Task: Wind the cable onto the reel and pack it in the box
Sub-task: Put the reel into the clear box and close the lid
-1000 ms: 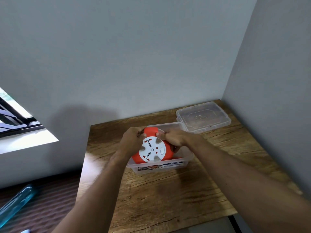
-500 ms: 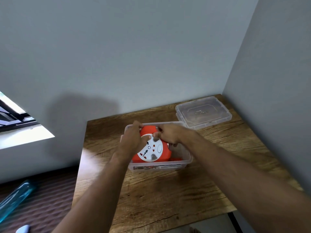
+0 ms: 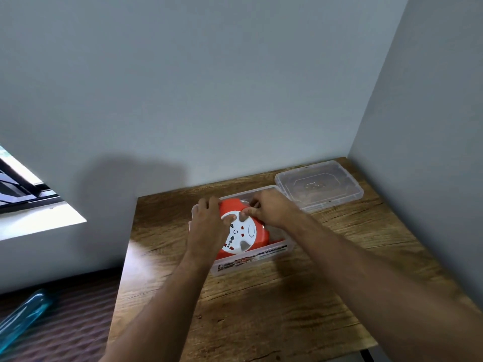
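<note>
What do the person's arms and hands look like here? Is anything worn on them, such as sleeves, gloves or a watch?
Both forearms are bare up to the picture's lower edge: no sleeve shows. The left hand and the right hand wear no gloves. No watch, bracelet or ring is visible on either wrist or on the fingers that show, though the picture is a little blurred.

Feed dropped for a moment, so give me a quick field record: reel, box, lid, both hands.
reel: orange cable reel, white socket face up, tilted inside the box
box: clear plastic box, open, on wooden table
lid: clear lid, off, behind-right of box
left hand: left hand, grip on reel's left edge
right hand: right hand, fingers on reel's top
</note>
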